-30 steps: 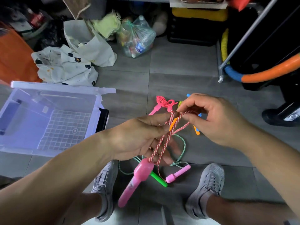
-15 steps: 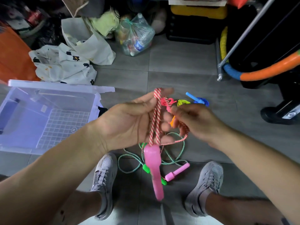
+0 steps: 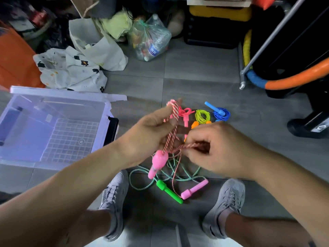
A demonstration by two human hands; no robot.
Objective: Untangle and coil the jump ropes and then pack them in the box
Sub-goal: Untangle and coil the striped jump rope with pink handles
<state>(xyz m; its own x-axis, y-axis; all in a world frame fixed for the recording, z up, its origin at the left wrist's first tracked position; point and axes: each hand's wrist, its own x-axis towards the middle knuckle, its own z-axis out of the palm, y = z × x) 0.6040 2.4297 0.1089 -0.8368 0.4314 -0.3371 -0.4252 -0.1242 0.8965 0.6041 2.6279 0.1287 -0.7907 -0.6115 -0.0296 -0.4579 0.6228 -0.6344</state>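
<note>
Over grey tiles (image 3: 195, 68), left grip (image 3: 151, 129) holds looped rope (image 3: 176, 114); right grip (image 3: 219, 150) pinches it.

Box (image 3: 58, 94) cut off at left edge, hoop (image 3: 293, 79) cut off at right edge, right hand (image 3: 213, 148) hides where it pinches striped rope (image 3: 173, 122), orange handles (image 3: 195, 124) half hidden behind right hand, pink rope (image 3: 186, 112) partly behind left hand (image 3: 151, 132), far bag (image 3: 151, 38) contents too blurred

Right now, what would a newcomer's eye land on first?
Centre frame, the left hand and right hand hold a red-and-white rope, its pink handle dangling below. An open clear box sits on the floor at left; a blue coil and a yellow coil lie beyond the hands.
</note>
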